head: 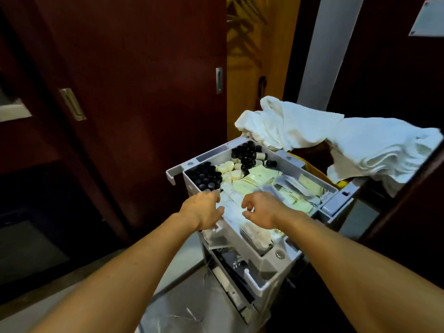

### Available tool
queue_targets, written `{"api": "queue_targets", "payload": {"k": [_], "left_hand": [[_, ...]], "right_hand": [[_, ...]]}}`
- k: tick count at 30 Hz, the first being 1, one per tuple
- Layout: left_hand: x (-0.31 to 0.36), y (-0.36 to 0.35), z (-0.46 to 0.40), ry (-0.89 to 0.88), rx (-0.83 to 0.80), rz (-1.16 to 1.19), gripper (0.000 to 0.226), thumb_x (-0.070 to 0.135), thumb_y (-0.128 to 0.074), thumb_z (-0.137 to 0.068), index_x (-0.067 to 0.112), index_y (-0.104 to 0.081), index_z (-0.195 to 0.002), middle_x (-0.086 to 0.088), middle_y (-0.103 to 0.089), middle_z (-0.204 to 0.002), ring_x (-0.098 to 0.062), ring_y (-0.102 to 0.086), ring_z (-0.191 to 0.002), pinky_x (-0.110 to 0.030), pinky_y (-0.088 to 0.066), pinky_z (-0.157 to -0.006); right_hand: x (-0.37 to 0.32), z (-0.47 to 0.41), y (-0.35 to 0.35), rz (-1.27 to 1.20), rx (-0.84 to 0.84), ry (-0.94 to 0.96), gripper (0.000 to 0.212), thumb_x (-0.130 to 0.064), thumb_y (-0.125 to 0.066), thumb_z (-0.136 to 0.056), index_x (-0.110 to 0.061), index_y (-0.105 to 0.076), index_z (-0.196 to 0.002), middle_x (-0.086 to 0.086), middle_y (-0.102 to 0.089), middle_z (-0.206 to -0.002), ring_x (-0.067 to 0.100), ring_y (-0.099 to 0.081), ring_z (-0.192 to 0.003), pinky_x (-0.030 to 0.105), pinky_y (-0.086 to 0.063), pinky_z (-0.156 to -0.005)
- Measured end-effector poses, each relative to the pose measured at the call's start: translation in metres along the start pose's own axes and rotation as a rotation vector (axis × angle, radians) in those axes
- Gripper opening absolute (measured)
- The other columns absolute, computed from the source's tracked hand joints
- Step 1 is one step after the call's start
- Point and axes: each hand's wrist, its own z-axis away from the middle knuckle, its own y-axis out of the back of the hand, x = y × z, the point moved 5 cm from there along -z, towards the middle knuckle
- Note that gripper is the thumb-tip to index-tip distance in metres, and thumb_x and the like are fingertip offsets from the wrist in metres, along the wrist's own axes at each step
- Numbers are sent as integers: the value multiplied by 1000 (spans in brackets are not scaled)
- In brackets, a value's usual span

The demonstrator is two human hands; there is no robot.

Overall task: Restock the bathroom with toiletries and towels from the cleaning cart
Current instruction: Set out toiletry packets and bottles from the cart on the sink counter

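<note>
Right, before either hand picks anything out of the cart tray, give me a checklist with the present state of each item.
1. Left hand free to pick: cannot tell; its fingers lie at the tray's near-left corner by the capped bottles, and a grip on something is not clear.
2. Right hand free: ok; fingers loosely curled, holding nothing.
3. Toiletries in stock: ok; the tray holds dark bottles, pale packets and sachets.
4. Both hands over the tray: ok.
5. Towels available: ok; white towels lie heaped behind the tray.
6. Towels clean and folded: not ok; crumpled, cleanliness unclear.
</note>
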Motion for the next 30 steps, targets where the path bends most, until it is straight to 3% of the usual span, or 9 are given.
{"api": "queue_targets", "payload": {"k": [4, 9, 16, 19, 21, 23, 26, 30], "left_hand": [[-21, 5, -27, 60, 42, 3, 22, 34, -55, -95, 19, -59, -111, -5, -63, -110, -26, -59, -95, -39, -53, -81], [-40, 12, -57, 110, 85, 36, 25, 33, -62, -92, 19, -62, -113, -4, -61, -113, -26, -59, -100, -39, -52, -84], [-45, 7, -85, 131, 171, 48, 38, 42, -72, -85, 21, -63, -115, -1, -57, -116, -22, -57, -105, -39, -53, -84], [-43, 3, -93, 113, 178, 14, 39, 44, -74, -82, 21, -64, -113, -1, -57, -115, -23, -57, -103, -36, -51, -78], [-43, 1, -95, 105, 187, 5, 41, 43, -74, -81, 21, -65, -114, -2, -58, -114, -23, -57, -102, -36, -52, -79], [-44, -2, -96, 108, 192, 10, 40, 43, -75, -80, 20, -65, -112, -2, -58, -112, -23, -58, -101, -36, -52, -79], [-44, -6, -97, 114, 193, 24, 38, 43, -75, -80, 21, -67, -110, -2, -58, -111, -23, -58, -99, -37, -53, -80], [-40, -11, -97, 105, 219, 49, 35, 43, -74, -81, 26, -69, -112, 0, -57, -112, -21, -57, -102, -37, -54, -80]], "right_hand": [[2, -35, -1, -71, 24, 15, 26, -26, -62, -95, -17, -66, -120, 3, -67, -116, 19, -62, -101, 25, -46, -82], [0, -75, -2, -173, 82, -5, 26, -26, -66, -93, -23, -64, -119, -1, -64, -110, 18, -61, -95, 29, -49, -83], [-2, -111, -6, -193, 112, 52, 51, -20, -64, -94, -29, -47, -141, 0, -51, -121, 20, -57, -96, 33, -49, -85], [-5, -121, -12, -111, 101, 105, 63, -15, -60, -94, -34, -34, -148, 1, -42, -130, 24, -54, -109, 37, -48, -86], [-8, -126, -17, -25, 81, 147, 67, -13, -58, -95, -36, -28, -150, 0, -39, -130, 24, -50, -110, 34, -43, -77], [-9, -128, -22, 27, 61, 164, 67, -15, -57, -96, -37, -25, -152, -1, -39, -130, 22, -48, -111, 32, -42, -79], [-9, -128, -25, 18, 82, 164, 61, -17, -56, -97, -35, -29, -150, 0, -41, -129, 23, -48, -112, 37, -47, -85], [-11, -135, -20, -53, 171, 151, 42, -16, -62, -93, -28, -46, -130, -1, -46, -120, 24, -51, -103, 36, -45, -77]]}}
